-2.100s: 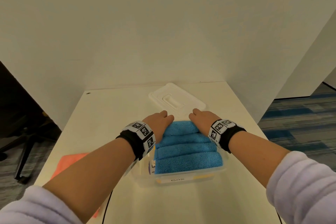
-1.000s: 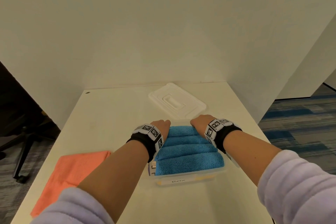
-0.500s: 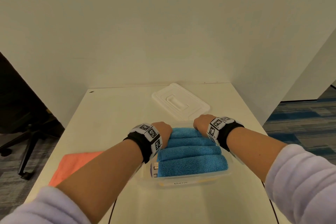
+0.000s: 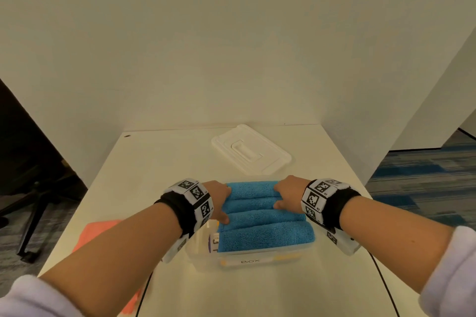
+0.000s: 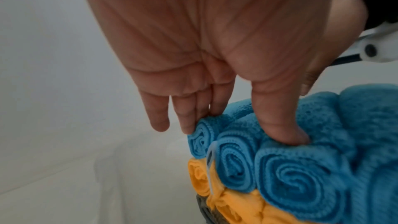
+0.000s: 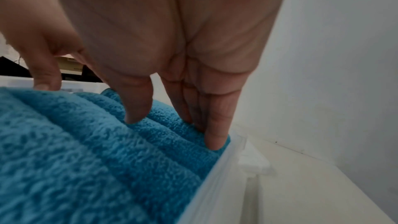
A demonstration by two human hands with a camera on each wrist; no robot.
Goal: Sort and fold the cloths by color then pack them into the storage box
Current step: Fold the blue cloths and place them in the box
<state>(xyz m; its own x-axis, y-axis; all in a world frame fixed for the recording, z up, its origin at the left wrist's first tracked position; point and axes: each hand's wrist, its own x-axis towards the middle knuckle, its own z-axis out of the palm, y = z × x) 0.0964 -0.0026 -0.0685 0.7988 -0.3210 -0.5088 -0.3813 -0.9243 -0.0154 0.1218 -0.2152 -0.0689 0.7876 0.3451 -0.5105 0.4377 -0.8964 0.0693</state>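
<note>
A clear storage box [image 4: 257, 261] labelled "BOX" stands at the table's near middle, filled on top with several rolled blue cloths [image 4: 265, 216]. My left hand [image 4: 219, 201] presses straight fingers on the left ends of the far rolls. My right hand [image 4: 288, 193] presses on their right ends. In the left wrist view the left hand [image 5: 232, 122] pushes its thumb between blue rolls [image 5: 297, 181], with yellow rolls [image 5: 234, 205] layered beneath. In the right wrist view the right hand [image 6: 129, 105] touches the blue cloths [image 6: 86, 142] beside the box wall [image 6: 215, 176].
The white box lid [image 4: 251, 153] lies flat behind the box, towards the back wall. An orange cloth [image 4: 98, 233] lies spread on the table's left side, partly hidden by my left forearm. White walls close the table at the back and right. A chair stands on the floor to the left.
Both hands have slid apart from the top middle of the far roll to the left and right ends of the blue rolls. The box and orange cloth stay put.
</note>
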